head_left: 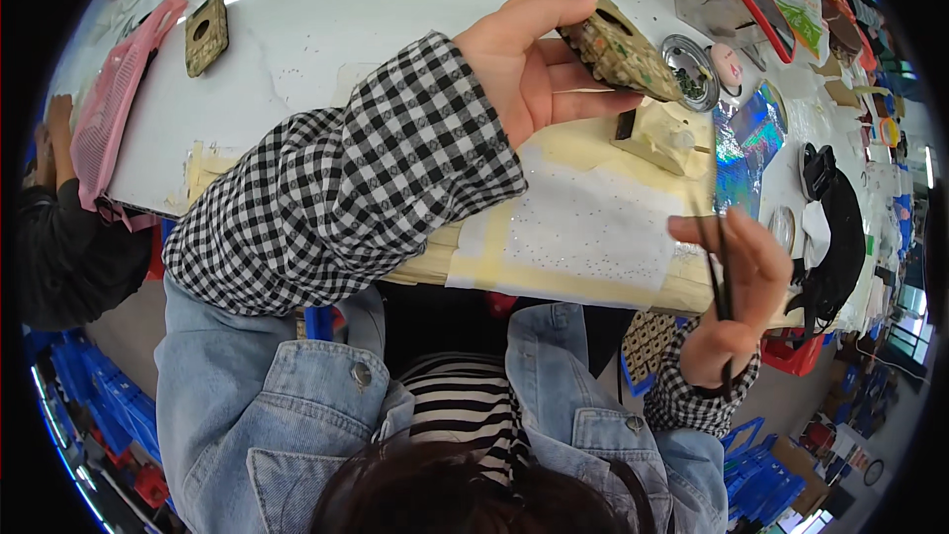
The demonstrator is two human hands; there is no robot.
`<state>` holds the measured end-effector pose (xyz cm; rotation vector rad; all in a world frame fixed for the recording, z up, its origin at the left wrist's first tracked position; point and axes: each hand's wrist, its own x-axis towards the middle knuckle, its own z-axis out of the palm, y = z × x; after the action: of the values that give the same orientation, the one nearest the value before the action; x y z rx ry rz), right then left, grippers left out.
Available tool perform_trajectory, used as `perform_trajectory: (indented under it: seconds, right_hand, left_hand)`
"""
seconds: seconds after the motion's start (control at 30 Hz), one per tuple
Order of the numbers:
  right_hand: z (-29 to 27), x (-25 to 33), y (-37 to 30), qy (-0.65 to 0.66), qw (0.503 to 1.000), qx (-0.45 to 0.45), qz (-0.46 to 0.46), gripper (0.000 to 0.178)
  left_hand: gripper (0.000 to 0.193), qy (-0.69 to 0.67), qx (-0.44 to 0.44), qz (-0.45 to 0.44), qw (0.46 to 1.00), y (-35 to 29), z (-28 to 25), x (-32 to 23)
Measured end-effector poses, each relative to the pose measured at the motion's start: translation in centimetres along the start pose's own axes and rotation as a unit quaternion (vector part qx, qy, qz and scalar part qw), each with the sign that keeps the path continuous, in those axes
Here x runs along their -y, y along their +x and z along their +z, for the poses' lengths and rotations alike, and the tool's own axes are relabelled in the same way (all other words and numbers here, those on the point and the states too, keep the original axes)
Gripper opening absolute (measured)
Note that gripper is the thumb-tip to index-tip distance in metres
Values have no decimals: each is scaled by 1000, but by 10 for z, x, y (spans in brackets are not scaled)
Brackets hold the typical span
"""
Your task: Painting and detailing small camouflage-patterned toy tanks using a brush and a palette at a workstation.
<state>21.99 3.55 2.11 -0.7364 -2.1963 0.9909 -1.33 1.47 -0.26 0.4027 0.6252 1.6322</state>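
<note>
My left hand is raised over the white table and closed around a tilted, stone-speckled box-like piece with a dark oval opening in its upper face. Thumb on the near top edge, fingers beneath. In my right hand, lower right, a pair of dark tweezers points upward, slightly blurred, touching nothing. Between the hands lies a taped white sheet scattered with tiny shiny specks. Just beyond it sit a pale yellowish block and a round metal dish with small dark green bits.
A similar speckled piece lies at the left, near a pink mesh basket. Another person's dark sleeve shows at the left edge. On the right are a shiny holographic pouch, a black cloth item and plastic bags.
</note>
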Motion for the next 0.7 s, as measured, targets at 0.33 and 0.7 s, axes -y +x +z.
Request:
perform_trajectory:
  seconds: [0.33,0.7]
  right_hand:
    - [36,-8,23,57,989,138,-23,16]
    - [53,-17,22,42,994,97,-5,9]
  left_hand:
    - [36,-67,44,26,996,17,-22,12]
    - [36,-93,32,4,995,21,-20,12]
